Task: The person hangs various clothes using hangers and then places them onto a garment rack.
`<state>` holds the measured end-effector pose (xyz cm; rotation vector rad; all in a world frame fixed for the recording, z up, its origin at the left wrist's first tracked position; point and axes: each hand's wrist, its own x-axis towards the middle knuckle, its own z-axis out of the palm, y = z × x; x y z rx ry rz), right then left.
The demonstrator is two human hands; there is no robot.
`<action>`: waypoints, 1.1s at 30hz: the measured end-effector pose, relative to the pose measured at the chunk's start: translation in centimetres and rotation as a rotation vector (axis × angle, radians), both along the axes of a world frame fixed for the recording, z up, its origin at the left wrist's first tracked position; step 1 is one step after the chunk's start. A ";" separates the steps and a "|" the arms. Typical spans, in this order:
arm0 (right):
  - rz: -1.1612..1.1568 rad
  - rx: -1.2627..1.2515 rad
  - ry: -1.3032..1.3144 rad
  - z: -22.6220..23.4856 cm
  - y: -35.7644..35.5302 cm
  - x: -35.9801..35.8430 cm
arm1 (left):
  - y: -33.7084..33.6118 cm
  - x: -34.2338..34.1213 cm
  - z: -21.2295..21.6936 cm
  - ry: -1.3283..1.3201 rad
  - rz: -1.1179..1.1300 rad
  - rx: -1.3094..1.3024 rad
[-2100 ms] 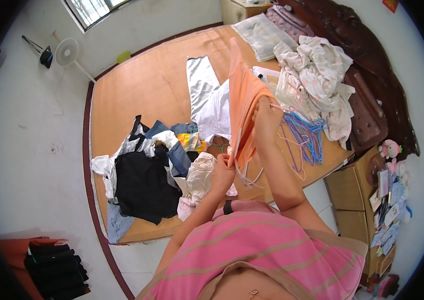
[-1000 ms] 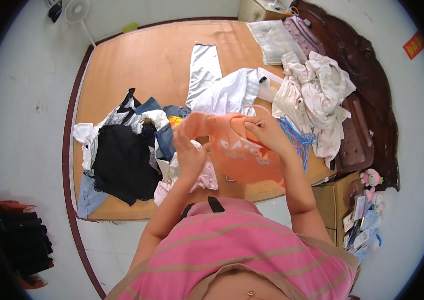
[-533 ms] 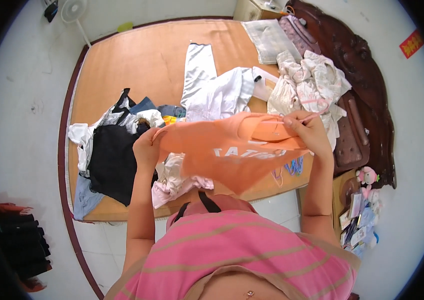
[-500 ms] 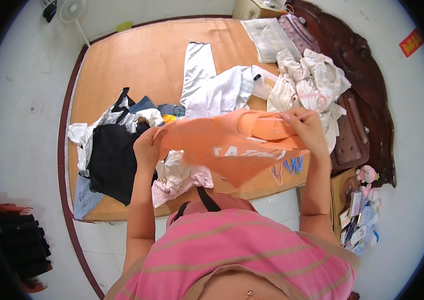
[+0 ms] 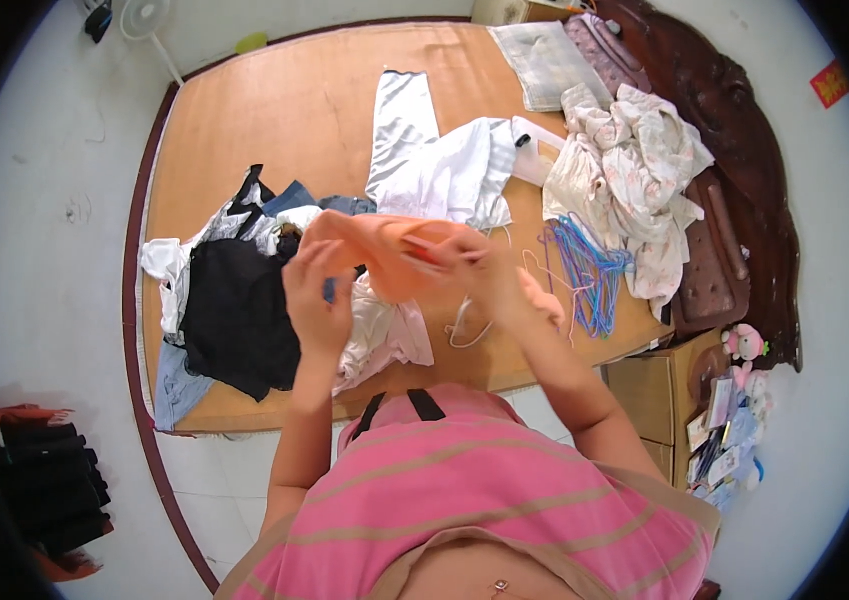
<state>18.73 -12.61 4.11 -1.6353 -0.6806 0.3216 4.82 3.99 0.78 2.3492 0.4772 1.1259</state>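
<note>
An orange shirt [image 5: 395,265] is bunched up in the air in front of me, above the bed's near side. My right hand [image 5: 480,265] grips it at the right, its fingers blurred by motion; a red and white patch shows beside them. Another orange part [image 5: 542,298] of the cloth hangs out past my right wrist. At the shirt's left edge, my left hand [image 5: 320,300] touches the cloth with thumb and fingers apart, and blue denim shows through the gap. Below the shirt lies a pale cream and pink garment [image 5: 385,335].
Black clothing [image 5: 240,310] and other garments lie piled at left on the bed [image 5: 265,110]. White clothes [image 5: 445,170] lie beyond the shirt. Blue and purple hangers [image 5: 590,275] sit at right, by a crumpled floral cloth [image 5: 630,160]. A cluttered cabinet [image 5: 645,395] stands near right.
The orange shirt went from spread wide to bunched. My right hand moved left toward my left hand, whose fingers have loosened. More of the hangers now shows.
</note>
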 end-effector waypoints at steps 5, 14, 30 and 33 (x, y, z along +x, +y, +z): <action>0.434 0.154 0.003 -1.5 2.6 -5.9 | -5.1 -0.2 4.4 -0.005 -0.386 -0.096; 0.538 -0.195 -0.117 -15.2 1.4 -3.7 | -2.5 -7.1 0.3 -0.431 0.133 -0.699; 0.487 -1.099 -0.630 -41.2 8.2 15.0 | -6.6 -10.6 -4.4 0.143 0.252 -0.643; 0.422 -1.169 -0.580 -43.3 9.3 15.0 | -7.6 -10.2 -5.1 0.155 0.235 -0.709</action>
